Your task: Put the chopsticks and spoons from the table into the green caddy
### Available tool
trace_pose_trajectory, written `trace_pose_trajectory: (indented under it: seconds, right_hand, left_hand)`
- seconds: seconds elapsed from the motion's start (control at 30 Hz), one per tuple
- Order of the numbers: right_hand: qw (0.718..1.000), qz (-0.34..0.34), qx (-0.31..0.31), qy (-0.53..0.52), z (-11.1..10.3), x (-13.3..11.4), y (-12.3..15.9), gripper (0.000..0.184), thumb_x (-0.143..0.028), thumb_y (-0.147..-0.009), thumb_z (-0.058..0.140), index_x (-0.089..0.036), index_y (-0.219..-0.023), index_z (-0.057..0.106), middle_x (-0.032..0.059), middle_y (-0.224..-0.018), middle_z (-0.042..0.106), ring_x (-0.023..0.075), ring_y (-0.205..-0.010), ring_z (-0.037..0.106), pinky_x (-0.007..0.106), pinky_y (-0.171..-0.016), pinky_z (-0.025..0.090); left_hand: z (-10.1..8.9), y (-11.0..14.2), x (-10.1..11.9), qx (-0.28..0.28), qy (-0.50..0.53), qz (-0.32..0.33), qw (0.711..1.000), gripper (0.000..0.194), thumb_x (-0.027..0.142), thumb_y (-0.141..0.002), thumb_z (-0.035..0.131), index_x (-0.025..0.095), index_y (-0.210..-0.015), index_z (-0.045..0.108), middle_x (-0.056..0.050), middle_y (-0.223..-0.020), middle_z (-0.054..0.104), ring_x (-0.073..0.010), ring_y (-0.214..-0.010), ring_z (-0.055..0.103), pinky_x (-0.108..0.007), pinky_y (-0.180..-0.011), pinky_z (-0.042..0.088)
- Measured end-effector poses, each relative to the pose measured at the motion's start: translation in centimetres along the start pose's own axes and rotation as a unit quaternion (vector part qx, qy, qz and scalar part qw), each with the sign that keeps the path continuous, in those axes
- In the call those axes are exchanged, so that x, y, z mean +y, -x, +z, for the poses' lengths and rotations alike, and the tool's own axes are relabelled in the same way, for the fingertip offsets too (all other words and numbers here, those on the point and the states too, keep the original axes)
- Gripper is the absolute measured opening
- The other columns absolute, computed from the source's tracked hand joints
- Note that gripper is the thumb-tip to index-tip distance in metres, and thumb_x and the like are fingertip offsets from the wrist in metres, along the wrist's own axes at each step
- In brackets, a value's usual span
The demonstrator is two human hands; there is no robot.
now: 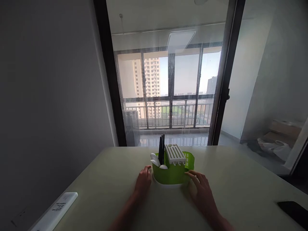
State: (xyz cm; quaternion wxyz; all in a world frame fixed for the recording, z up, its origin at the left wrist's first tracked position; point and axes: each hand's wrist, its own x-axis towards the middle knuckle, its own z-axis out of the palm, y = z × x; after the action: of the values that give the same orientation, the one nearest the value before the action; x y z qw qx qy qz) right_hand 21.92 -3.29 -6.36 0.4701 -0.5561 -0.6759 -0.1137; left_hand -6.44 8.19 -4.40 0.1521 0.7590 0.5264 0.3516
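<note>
lower center of the frame: you flank a green caddy (168, 177) of black chopsticks (160, 152) and white spoons (163, 167), left hand (143, 180) loosely curled beside it, right hand (203, 192) open, fingertips at its side, in what looks like a steadying step; moving it would call for even pressure.

The holder (169, 175) is bright green, with a white slotted top (175, 153) and a white base (171, 185). The chopsticks (161, 150) are black and the spoons (154, 157) white. The desk (108, 183) is plain pale green. A white strip (57, 210) carries dark markings; the door frame (109, 64) is near-black.
</note>
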Motion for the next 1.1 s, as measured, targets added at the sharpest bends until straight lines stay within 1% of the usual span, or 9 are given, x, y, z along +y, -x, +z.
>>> trace_pose_trajectory:
  seconds: [0.2,0.33,0.43,0.5,0.6,0.7,0.8,0.9,1.1]
  right_hand:
    - [0.995,0.016,-0.008,-0.100,-0.5,-0.3,-0.3,0.028,-0.018,-0.096,0.045,-0.027,-0.118,0.060,0.0074,-0.119,0.063,0.0216,-0.108,0.064,0.033,-0.085,0.055]
    - [0.992,0.039,-0.001,-0.122,-0.9,-0.9,-0.3,0.023,-0.018,-0.098,0.043,-0.025,-0.113,0.059,0.0068,-0.117,0.061,0.0134,-0.077,0.065,0.024,-0.067,0.051]
    - [0.990,0.037,-0.019,-0.134,-0.9,-1.1,-0.1,0.016,-0.020,-0.099,0.043,-0.023,-0.102,0.058,0.0053,-0.107,0.061,0.0106,-0.065,0.057,0.022,-0.061,0.046]
    - [0.989,0.021,-0.052,-0.139,-0.7,-1.3,0.1,0.016,-0.020,-0.099,0.042,-0.023,-0.092,0.056,0.0039,-0.099,0.061,0.0107,-0.064,0.054,0.022,-0.060,0.043]
    - [0.985,0.005,-0.099,-0.139,-0.5,-1.8,0.3,0.020,-0.021,-0.097,0.044,-0.022,-0.080,0.054,0.0008,-0.080,0.059,0.0116,-0.062,0.049,0.023,-0.058,0.037]
    - [0.980,0.000,-0.145,-0.134,-0.4,-2.5,0.4,0.019,-0.017,-0.091,0.047,-0.022,-0.074,0.055,-0.0010,-0.070,0.059,0.0120,-0.060,0.049,0.023,-0.058,0.034]
    - [0.973,0.000,-0.188,-0.133,-0.3,-2.9,0.3,0.016,-0.012,-0.082,0.051,-0.021,-0.071,0.057,-0.0011,-0.070,0.064,0.0123,-0.062,0.053,0.024,-0.060,0.034]
    - [0.967,0.004,-0.217,-0.135,-0.2,-3.0,0.2,0.016,-0.010,-0.079,0.050,-0.021,-0.071,0.059,-0.0005,-0.073,0.067,0.0132,-0.065,0.056,0.024,-0.062,0.034]
    - [0.961,0.023,-0.240,-0.134,0.1,-3.0,0.0,0.017,-0.011,-0.080,0.049,-0.021,-0.073,0.061,0.0005,-0.077,0.069,0.0141,-0.069,0.058,0.025,-0.064,0.034]
  left_hand:
    - [-0.6,-0.8,-0.4,0.026,0.148,-0.058,0.987,0.033,0.038,-0.095,0.037,0.022,-0.110,0.061,-0.009,-0.117,0.074,-0.0218,-0.113,0.068,-0.036,-0.101,0.050]
    - [-1.5,-2.2,-0.4,-0.003,0.228,-0.098,0.969,0.043,0.050,-0.094,0.037,0.018,-0.112,0.060,-0.015,-0.120,0.072,-0.0250,-0.111,0.069,-0.041,-0.100,0.051]
    - [-3.4,-4.4,0.4,-0.033,0.246,-0.099,0.964,0.055,0.059,-0.095,0.033,0.015,-0.114,0.060,-0.017,-0.120,0.073,-0.0257,-0.108,0.071,-0.041,-0.095,0.054]
    - [-5.2,-6.2,1.6,-0.053,0.265,-0.084,0.959,0.060,0.064,-0.095,0.036,0.014,-0.116,0.061,-0.016,-0.120,0.073,-0.0255,-0.110,0.070,-0.040,-0.096,0.054]
    - [-7.6,-8.8,4.4,-0.089,0.298,-0.047,0.949,0.065,0.071,-0.092,0.042,0.013,-0.115,0.061,-0.017,-0.121,0.072,-0.0266,-0.112,0.069,-0.041,-0.100,0.051]
    - [-8.9,-10.6,7.8,-0.130,0.294,-0.024,0.947,0.065,0.072,-0.089,0.050,0.014,-0.118,0.062,-0.017,-0.125,0.071,-0.0273,-0.115,0.067,-0.041,-0.103,0.049]
    - [-9.1,-11.7,10.5,-0.174,0.282,-0.015,0.943,0.065,0.068,-0.086,0.061,0.015,-0.124,0.061,-0.017,-0.126,0.070,-0.0275,-0.117,0.067,-0.040,-0.105,0.049]
    - [-8.7,-12.6,12.3,-0.201,0.259,-0.031,0.944,0.070,0.063,-0.078,0.074,0.013,-0.126,0.062,-0.017,-0.122,0.072,-0.0290,-0.116,0.067,-0.039,-0.104,0.052]
    - [-7.5,-14.0,13.6,-0.181,0.242,-0.035,0.952,0.071,0.054,-0.059,0.090,0.012,-0.114,0.070,-0.014,-0.111,0.076,-0.0325,-0.107,0.071,-0.040,-0.092,0.059]
